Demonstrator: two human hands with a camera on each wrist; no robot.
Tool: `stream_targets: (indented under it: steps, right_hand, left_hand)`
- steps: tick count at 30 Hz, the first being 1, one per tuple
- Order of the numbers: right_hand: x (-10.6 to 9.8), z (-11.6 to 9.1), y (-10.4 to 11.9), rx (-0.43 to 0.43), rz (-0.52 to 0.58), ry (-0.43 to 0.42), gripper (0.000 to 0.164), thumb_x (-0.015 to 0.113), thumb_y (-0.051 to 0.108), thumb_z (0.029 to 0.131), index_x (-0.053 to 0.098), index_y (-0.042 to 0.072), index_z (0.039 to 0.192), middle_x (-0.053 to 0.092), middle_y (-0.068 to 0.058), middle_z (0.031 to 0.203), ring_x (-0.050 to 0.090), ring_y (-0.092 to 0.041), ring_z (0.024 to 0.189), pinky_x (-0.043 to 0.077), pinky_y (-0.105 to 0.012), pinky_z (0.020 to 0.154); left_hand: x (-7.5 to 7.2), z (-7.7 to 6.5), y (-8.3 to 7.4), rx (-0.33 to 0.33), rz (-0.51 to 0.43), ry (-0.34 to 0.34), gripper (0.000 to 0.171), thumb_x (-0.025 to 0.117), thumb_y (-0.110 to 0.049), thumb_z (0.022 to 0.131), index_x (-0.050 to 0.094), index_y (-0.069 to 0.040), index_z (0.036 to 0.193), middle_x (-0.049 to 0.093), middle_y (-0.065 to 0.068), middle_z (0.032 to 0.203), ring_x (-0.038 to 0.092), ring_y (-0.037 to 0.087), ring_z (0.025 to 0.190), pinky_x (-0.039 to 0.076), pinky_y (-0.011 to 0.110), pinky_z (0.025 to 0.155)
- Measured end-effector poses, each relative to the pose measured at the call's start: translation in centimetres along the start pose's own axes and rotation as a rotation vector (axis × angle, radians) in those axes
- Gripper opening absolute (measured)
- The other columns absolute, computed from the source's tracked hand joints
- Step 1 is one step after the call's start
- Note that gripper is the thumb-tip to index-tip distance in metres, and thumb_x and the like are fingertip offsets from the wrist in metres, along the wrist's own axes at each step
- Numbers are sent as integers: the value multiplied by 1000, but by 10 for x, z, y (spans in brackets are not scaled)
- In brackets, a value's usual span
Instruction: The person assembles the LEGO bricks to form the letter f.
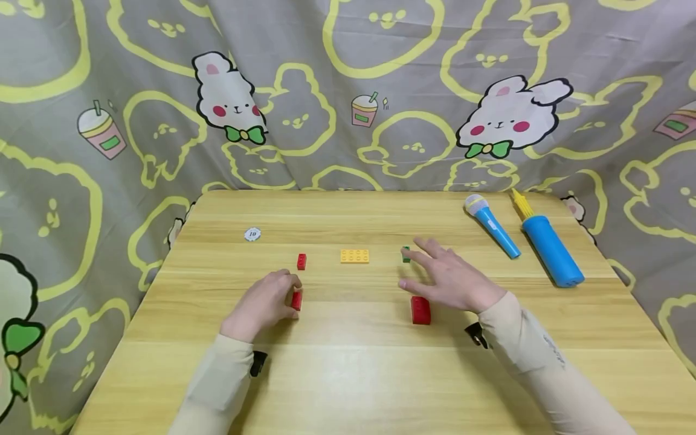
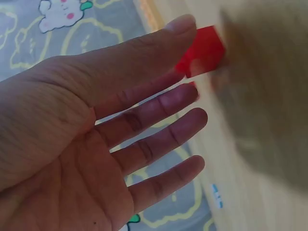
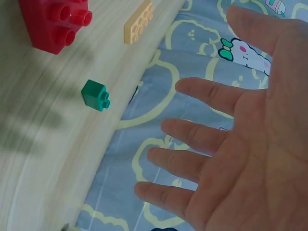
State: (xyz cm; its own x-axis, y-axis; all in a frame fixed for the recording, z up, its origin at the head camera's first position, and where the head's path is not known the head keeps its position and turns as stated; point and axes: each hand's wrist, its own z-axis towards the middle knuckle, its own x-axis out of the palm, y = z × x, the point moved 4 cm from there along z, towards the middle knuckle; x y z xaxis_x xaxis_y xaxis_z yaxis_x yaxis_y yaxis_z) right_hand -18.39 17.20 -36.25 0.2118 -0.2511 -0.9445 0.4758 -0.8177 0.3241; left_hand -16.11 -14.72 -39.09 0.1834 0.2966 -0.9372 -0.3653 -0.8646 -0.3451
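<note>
Between the thumb and index finger of my left hand (image 1: 262,306) is a small red toy brick (image 1: 296,301), pinched at the table's left side. The left wrist view shows this red brick (image 2: 208,52) at the thumb tip, the other fingers extended. My right hand (image 1: 454,279) hovers with fingers spread, holding nothing. Nearest to it are a small green brick (image 1: 406,257), partly covered by a finger in the head view, and a larger red brick (image 1: 420,310). In the right wrist view, the green brick (image 3: 95,95) stands apart from the fingers.
Another small red brick (image 1: 301,261) lies beyond the left hand. A flat yellow brick (image 1: 354,257) is mid-table. A white "10" chip (image 1: 252,234) lies back left. A blue microphone (image 1: 493,228) and a blue pump (image 1: 552,251) lie back right. A patterned curtain (image 1: 304,163) hangs behind.
</note>
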Motion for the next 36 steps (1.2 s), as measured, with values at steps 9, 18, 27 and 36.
stream_targets:
  steps: [9,18,27,36]
  right_hand:
    - [13,15,22,-73,2,76,62,57,47,98,50,6,143,51,-20,140,49,-36,127,40,-52,101]
    - [40,71,55,-258,-9,33,44,68,34,94,63,7,129,63,-10,125,64,-25,106,50,-41,90]
    - [58,135,94,-288,-152,-60,38,74,33,89,66,14,121,65,-4,113,65,-15,85,53,-32,72]
    - [79,171,117,-230,-208,-25,47,73,31,87,59,14,129,65,-4,111,65,-18,88,54,-34,70]
  left_hand:
    - [10,-1,5,-16,3,-3,29,88,-6,72,60,-9,80,51,-1,78,49,17,72,46,34,69]
    - [17,-5,-2,17,-4,-30,28,88,-7,72,60,-8,80,51,0,76,47,15,69,45,32,66]
    - [26,-5,-17,128,19,-56,31,90,-9,69,61,-9,79,51,0,77,49,15,68,46,32,64]
    - [34,-6,-35,222,35,-72,32,91,-12,68,61,-10,78,48,-4,77,49,14,69,45,30,64]
